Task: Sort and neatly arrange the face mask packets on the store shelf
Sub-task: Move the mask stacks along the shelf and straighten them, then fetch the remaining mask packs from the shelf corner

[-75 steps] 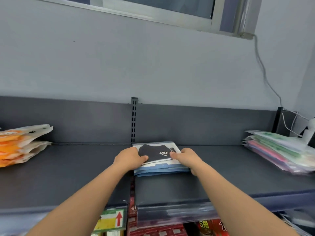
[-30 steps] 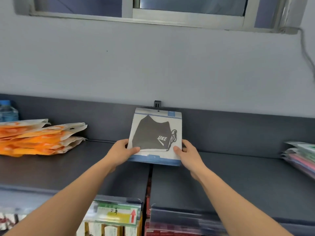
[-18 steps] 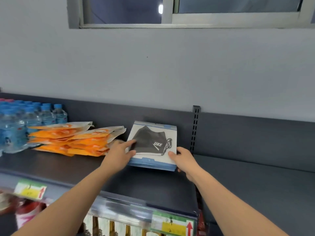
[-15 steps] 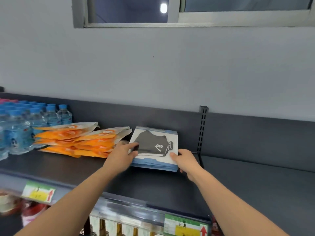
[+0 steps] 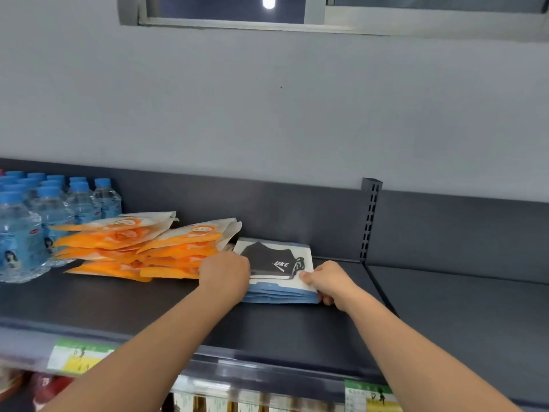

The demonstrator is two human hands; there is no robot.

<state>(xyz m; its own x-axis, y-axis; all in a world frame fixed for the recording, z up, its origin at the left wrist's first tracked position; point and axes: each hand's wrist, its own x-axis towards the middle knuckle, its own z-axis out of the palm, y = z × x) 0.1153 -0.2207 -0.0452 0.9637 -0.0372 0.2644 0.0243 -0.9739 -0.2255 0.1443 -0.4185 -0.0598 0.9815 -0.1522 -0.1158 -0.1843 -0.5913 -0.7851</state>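
Beside orange packets [image 5: 142, 251], mask stack [image 5: 279, 272] now flat

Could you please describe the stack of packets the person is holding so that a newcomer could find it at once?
Start at the dark shelf under the window, with water bottles at its left end. Right of the orange packets lies the blue-and-white stack, held between the left hand and right hand. Only it shows a black mask picture.

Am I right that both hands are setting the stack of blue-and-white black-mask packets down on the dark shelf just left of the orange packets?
Not quite: the head view shows the stack of blue-and-white black-mask packets just right of the orange packets, not left. The left hand and right hand do hold it on the dark shelf.
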